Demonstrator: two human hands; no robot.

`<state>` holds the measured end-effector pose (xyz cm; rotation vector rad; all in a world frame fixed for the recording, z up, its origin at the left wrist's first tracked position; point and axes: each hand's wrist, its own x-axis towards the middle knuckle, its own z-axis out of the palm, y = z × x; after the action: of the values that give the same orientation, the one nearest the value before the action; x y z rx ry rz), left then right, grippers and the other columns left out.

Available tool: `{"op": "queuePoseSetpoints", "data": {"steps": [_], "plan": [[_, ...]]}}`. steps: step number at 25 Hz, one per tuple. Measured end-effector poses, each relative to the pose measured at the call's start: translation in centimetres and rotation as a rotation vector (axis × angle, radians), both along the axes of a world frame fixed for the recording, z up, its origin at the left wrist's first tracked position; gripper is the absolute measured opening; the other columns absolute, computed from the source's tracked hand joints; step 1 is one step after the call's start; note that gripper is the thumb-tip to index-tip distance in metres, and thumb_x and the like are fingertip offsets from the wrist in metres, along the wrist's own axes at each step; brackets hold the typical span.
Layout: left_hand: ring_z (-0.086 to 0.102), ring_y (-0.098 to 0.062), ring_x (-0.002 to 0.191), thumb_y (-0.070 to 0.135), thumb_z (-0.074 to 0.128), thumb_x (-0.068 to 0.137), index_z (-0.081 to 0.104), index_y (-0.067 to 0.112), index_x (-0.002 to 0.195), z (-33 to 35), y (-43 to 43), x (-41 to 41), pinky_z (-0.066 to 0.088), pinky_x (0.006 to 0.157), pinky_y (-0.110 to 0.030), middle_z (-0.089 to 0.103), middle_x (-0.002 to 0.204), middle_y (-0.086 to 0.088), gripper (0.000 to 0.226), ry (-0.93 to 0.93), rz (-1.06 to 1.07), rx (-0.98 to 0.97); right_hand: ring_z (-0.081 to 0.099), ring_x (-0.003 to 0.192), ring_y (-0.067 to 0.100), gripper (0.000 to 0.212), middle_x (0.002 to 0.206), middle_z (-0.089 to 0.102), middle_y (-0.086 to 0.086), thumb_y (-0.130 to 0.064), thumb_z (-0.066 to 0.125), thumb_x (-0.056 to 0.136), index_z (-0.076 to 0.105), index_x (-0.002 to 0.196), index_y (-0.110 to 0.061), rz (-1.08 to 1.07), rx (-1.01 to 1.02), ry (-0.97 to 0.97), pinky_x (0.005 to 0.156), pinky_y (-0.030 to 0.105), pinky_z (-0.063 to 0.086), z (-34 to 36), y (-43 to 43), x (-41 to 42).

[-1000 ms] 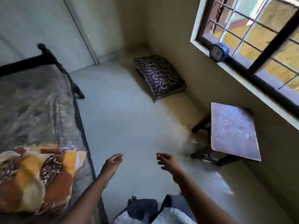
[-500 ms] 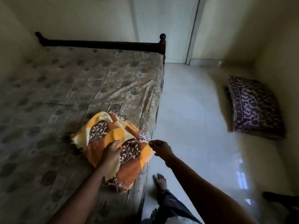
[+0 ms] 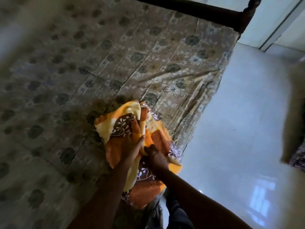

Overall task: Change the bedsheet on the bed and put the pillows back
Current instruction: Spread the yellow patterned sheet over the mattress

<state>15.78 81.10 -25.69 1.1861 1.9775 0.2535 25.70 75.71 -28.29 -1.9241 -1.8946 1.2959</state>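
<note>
A folded orange, yellow and brown leaf-print bedsheet (image 3: 122,123) lies near the right edge of the bed (image 3: 82,63), which is covered by a worn brown floral sheet. My left hand (image 3: 132,146) grips the folded sheet's upper layers and lifts them a little. My right hand (image 3: 156,157) pinches a fold of the same sheet just beside the left hand. Part of the sheet hangs over the bed's edge. A patterned purple pillow (image 3: 298,156) lies on the floor at the far right, mostly cut off.
A dark wooden bed rail and post (image 3: 244,15) run along the far end. Pale glossy floor (image 3: 239,129) stretches to the right of the bed. My feet and dark trousers (image 3: 173,215) stand at the bedside.
The view swung from the floor and window onto the bed and came closer. Both hands, empty a second ago, have closed on the folded orange sheet and started lifting its layers.
</note>
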Motion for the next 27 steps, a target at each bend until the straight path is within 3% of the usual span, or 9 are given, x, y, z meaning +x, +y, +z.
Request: {"op": "queuePoseSetpoints", "data": {"steps": [2,4,7,10,15,17,20,24,27], "plan": [[0.036,-0.032,0.133,0.030,0.071,0.079,0.025,0.015,0.146,0.2,0.9,-0.6,0.030,0.108,-0.038,0.035,0.147,-0.013,0.083,0.071,0.039,0.072,0.065,0.083,0.030,0.056,0.104,0.060,0.011,-0.020,0.075,0.070,0.053,0.121,-0.016,0.234,0.252,-0.018,0.063,0.032,0.052,0.7,-0.9,-1.3],[0.045,-0.033,0.126,0.022,0.073,0.075,0.037,0.016,0.142,-0.2,1.5,-2.5,0.034,0.104,-0.037,0.047,0.140,-0.013,0.077,0.180,0.044,0.157,0.066,0.068,0.023,0.062,0.088,0.063,0.006,-0.024,0.082,0.059,0.055,0.115,-0.019,0.258,0.348,-0.005,0.045,0.023,0.047,0.1,-1.4,-1.2],[0.056,-0.034,0.111,0.020,0.069,0.079,0.057,0.005,0.124,-0.3,1.2,-4.6,0.041,0.095,-0.037,0.062,0.120,-0.019,0.048,0.138,0.209,0.143,0.056,0.107,0.025,0.050,0.116,0.057,0.008,-0.032,0.064,0.082,0.053,0.130,-0.023,0.229,0.270,0.023,0.075,0.036,0.050,0.5,-0.6,0.1],[0.059,-0.033,0.105,0.018,0.072,0.078,0.057,0.001,0.122,-0.4,0.5,-5.4,0.046,0.093,-0.039,0.064,0.112,-0.021,0.049,0.017,0.230,0.157,0.056,0.107,0.023,0.055,0.118,0.057,0.005,-0.050,0.063,0.080,0.056,0.128,-0.023,0.048,0.166,0.186,0.084,0.041,0.050,1.6,-0.1,1.3],[0.058,-0.024,0.097,0.019,0.073,0.074,0.062,-0.003,0.110,0.2,-0.9,-6.1,0.044,0.081,-0.032,0.062,0.098,-0.015,0.044,-0.145,0.225,0.254,0.040,0.129,0.023,0.073,0.140,0.042,0.010,-0.043,0.071,0.077,0.040,0.139,-0.017,-0.320,0.102,0.252,0.107,0.037,0.036,4.4,6.2,2.3],[0.060,-0.028,0.098,0.028,0.071,0.073,0.060,-0.003,0.108,0.2,-1.0,-6.1,0.046,0.078,-0.035,0.058,0.094,-0.012,0.047,-0.179,0.167,0.194,0.038,0.133,0.025,0.075,0.142,0.041,0.012,-0.044,0.070,0.078,0.038,0.140,-0.017,-0.363,0.008,0.284,0.108,0.035,0.033,4.8,9.4,1.2],[0.052,-0.021,0.113,0.021,0.068,0.083,0.038,0.011,0.137,0.6,-0.5,-6.1,0.050,0.087,-0.039,0.050,0.123,-0.007,0.063,-0.399,0.165,0.018,0.050,0.120,0.029,0.053,0.128,0.053,0.017,-0.026,0.069,0.081,0.052,0.130,-0.012,-0.468,0.119,0.183,0.098,0.030,0.038,4.5,11.8,-0.3],[0.056,-0.024,0.116,0.040,0.066,0.080,0.050,0.012,0.130,0.5,1.6,-6.7,0.045,0.097,-0.037,0.056,0.129,-0.010,0.059,-0.236,-0.007,0.238,0.065,0.089,0.022,0.029,0.101,0.069,0.012,-0.011,0.069,0.080,0.068,0.109,-0.010,-0.469,0.204,0.293,0.085,0.034,0.051,4.7,10.6,0.2],[0.057,-0.023,0.113,0.018,0.061,0.089,0.058,0.007,0.121,0.6,2.0,-6.0,0.042,0.087,-0.023,0.061,0.123,-0.011,0.034,-0.164,-0.045,0.252,0.062,0.103,0.023,0.047,0.117,0.064,0.011,-0.017,0.071,0.080,0.057,0.125,-0.012,-0.320,0.018,0.231,0.091,0.030,0.047,3.5,8.2,1.0]]}}
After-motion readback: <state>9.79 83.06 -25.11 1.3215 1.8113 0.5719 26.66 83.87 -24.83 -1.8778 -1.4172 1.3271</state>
